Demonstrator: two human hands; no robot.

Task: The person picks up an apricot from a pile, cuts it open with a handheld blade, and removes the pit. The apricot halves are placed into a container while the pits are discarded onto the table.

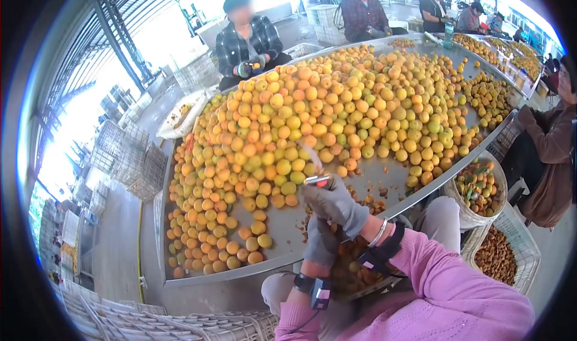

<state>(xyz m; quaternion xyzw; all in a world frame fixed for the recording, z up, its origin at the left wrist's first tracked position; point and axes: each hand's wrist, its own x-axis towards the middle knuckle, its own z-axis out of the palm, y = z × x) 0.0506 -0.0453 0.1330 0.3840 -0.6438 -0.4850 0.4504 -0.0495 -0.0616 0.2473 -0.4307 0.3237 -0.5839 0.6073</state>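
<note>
Both my hands wear grey gloves and meet at the near edge of a metal table (pixel 282 260). My right hand (pixel 339 207) is closed around a small tool (pixel 317 179) with a red and silver part; a blurred, thin, curved shape rises above it. Just below and to the left, my left hand (pixel 321 242) has its fingers bent under my right hand, and what it holds, if anything, is hidden. Beyond them a large heap of orange and yellow-green fruit (pixel 312 106) covers much of the table. Small brown pieces (pixel 375 205) lie beside my right hand.
A bucket of fruit with leaves (pixel 478 187) and a crate of brown pieces (pixel 496 257) stand at the right. One person (pixel 246 40) sits across the table, another (pixel 547 142) at the right. Stacked crates (pixel 129 160) stand left; a white woven crate (pixel 180 326) is at the bottom.
</note>
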